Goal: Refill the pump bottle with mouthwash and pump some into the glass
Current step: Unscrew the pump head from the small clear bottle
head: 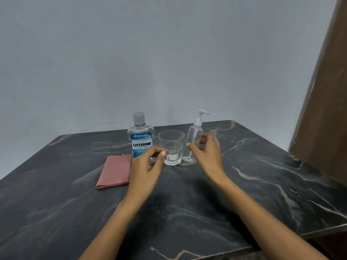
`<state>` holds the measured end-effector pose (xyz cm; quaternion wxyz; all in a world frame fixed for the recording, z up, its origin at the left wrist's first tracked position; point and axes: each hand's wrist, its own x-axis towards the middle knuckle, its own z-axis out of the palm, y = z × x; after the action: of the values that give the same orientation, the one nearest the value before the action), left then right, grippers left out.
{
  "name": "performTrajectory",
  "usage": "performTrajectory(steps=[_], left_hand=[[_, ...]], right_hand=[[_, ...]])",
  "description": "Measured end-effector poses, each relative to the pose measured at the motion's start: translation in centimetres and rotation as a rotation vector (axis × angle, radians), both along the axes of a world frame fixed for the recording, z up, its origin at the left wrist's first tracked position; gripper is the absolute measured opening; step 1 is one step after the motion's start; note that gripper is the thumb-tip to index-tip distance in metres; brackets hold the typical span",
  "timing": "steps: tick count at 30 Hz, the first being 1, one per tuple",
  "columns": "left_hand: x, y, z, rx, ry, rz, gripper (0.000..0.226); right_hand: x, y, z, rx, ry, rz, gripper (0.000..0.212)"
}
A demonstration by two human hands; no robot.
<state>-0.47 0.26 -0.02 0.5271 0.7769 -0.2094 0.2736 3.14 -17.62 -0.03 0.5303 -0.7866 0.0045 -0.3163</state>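
A clear mouthwash bottle with a blue label and a clear cap stands upright at the back of the dark marble table. Right of it stands an empty clear glass, then a clear pump bottle with a white pump head, also upright. My left hand hovers in front of the mouthwash bottle, fingers curled and apart, holding nothing. My right hand is raised just right of the pump bottle, fingers spread near its body; I cannot tell whether they touch it.
A folded pink cloth lies flat left of my left hand. A grey wall rises behind the table. A brown wooden panel stands at the right. The table's right and near edges are in view.
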Motion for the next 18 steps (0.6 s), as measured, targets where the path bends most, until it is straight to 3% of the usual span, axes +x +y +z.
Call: performTrajectory(steps=[4, 7, 18], left_hand=[[-0.1, 0.4, 0.8, -0.204, 0.134, -0.067, 0.021], [-0.3, 0.6, 1.4, -0.363, 0.229, -0.191, 0.025], [-0.5, 1.3, 1.7, -0.540, 0.402, -0.401, 0.025]], right_hand=[[-2.7, 1.2, 1.2, 0.093, 0.011, 0.385, 0.027], [-3.6, 2.0, 1.8, 0.084, 0.160, 0.694, 0.035], [-4.1, 2.5, 1.5, 0.024, 0.405, 0.984, 0.034]])
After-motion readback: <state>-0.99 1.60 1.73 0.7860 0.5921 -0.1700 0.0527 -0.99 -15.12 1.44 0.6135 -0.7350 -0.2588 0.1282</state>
